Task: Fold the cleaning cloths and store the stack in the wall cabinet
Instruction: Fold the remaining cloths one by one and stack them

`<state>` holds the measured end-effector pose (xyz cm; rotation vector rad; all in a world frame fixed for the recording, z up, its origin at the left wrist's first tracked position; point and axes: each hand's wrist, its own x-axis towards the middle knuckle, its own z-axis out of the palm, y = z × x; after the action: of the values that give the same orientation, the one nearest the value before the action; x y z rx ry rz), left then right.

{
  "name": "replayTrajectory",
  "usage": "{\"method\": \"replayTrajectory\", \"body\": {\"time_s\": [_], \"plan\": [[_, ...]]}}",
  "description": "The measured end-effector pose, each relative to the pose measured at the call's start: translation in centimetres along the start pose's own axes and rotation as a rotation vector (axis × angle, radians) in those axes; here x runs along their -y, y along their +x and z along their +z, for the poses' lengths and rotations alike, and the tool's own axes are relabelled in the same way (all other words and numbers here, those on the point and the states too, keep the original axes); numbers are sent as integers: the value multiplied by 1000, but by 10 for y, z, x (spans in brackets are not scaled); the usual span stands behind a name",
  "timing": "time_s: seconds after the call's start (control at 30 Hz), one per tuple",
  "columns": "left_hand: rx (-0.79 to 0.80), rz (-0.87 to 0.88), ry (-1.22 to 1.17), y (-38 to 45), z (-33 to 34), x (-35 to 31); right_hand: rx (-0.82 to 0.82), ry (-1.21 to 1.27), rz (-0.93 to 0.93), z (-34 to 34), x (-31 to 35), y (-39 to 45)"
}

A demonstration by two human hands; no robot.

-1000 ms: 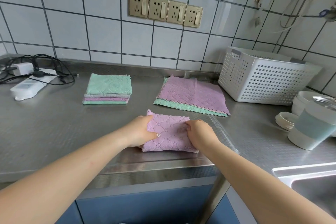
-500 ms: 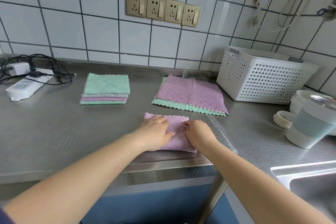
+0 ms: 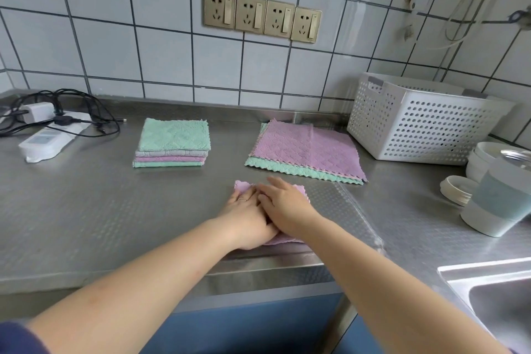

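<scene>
- A folded pink cloth (image 3: 298, 191) lay near the front edge of the steel surface (image 3: 86, 224), mostly hidden under both hands.
- The left hand (image 3: 247, 218) and the right hand (image 3: 284, 207) lay flat on it, fingers straight, pressing it down and gripping nothing; the right partly overlapped the left.
- The folded stack (image 3: 172, 144) sat toward the back left, green cloth on top, well apart from the hands.
- The unfolded pile (image 3: 307, 151), pink over green, lay just behind the hands, beside the white basket (image 3: 422, 121).
- The cloth looked soft, light and limp; it would likely sag or spring open if lifted by one corner.
- The plush weave probably gripped itself well, so layers should stay put once pressed, though the smooth steel might let the bundle slide.
- Best hold, as a judgement: pinch the folded edge at both sides, or slip flat fingers beneath and carry it level to the stack.
- The whole stack would want support from below and a thumb on top.
- No wall cabinet was in view.
</scene>
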<state>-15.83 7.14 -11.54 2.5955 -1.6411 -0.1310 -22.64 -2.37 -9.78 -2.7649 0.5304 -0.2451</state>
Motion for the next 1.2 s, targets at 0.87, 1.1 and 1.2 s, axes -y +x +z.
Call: {"method": "replayTrajectory", "body": {"time_s": [0.87, 1.1, 1.2], "plan": [[-59, -158, -1392, -8, -35, 41, 67, -167, 227, 11, -30, -11], [-265, 80, -592, -13, -26, 40, 16, -180, 243, 10, -28, -13], [-353, 99, -688, -13, -24, 51, -101, -41, 231, 6, -20, -14]]}}
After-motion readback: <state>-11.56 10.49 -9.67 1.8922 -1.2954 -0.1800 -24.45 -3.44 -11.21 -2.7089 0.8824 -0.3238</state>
